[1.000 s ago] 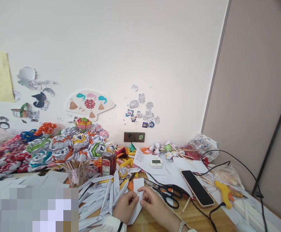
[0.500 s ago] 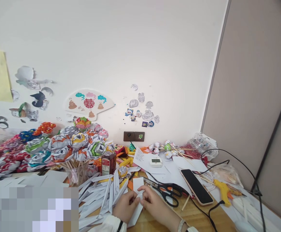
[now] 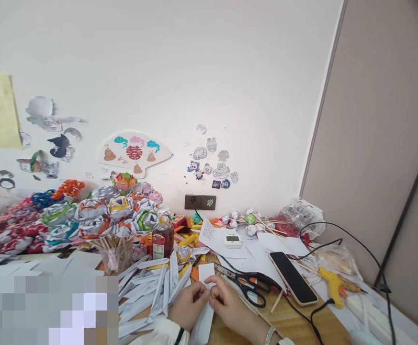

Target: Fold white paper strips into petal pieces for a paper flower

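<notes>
Paper strip [image 3: 203,323] running under left fingers [image 3: 198,287] and right fingers [image 3: 216,283], both curled, seemingly pinching its middle.

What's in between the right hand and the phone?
In the head view, the black-handled scissors lie between the right hand and the phone, with a short wooden stick nearer the phone.

A narrow, plain white paper strip [image 3: 206,271] is running lengthwise away from the person, its squared far end showing just beyond the fingertips. Its middle is passing between the left hand [image 3: 190,303] and the right hand [image 3: 227,303], which are hiding any fold there. Its lower part is showing below them, slanting slightly leftward over the wooden surface [image 3: 226,333].
</notes>
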`<state>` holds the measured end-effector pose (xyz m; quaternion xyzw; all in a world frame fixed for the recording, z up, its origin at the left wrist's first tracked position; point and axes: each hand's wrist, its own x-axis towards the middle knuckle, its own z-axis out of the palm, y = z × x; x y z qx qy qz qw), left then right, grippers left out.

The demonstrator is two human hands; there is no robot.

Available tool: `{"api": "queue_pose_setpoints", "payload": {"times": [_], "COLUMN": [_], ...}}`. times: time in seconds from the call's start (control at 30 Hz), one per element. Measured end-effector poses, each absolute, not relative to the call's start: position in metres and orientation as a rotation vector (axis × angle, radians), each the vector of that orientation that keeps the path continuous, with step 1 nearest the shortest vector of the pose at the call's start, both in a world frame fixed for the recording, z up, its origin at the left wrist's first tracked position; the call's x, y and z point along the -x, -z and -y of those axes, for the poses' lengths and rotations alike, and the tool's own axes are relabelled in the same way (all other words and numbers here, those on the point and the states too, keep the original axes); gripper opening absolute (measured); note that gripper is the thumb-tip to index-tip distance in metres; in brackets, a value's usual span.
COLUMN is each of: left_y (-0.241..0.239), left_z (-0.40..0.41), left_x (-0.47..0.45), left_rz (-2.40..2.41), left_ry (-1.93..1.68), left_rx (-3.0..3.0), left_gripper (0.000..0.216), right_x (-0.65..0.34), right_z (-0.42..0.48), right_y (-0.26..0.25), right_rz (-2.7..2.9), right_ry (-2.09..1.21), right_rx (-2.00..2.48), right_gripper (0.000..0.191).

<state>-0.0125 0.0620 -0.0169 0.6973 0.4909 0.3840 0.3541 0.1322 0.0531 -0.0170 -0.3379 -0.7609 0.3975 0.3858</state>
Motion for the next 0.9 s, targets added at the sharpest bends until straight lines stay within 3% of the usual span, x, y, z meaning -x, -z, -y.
{"api": "queue_pose_setpoints", "payload": {"times": [0.67, 0.9], "left_y": [0.020, 0.016], "left_z": [-0.070, -0.074], "left_x": [0.020, 0.027], "left_rz": [-1.248, -1.161], "left_ry": [-1.301, -1.420], "left_rx": [-1.341, -1.173], "left_gripper": [0.032, 0.030], "right_x": [-0.133, -0.133], "right_z": [-0.066, -0.071], "right_y": [0.028, 0.036], "right_rz": [1.671, 1.665], "right_ry": [-1.284, -1.164], "right_rx": [0.681, 0.772], "right_gripper": [0.030, 0.039]}}
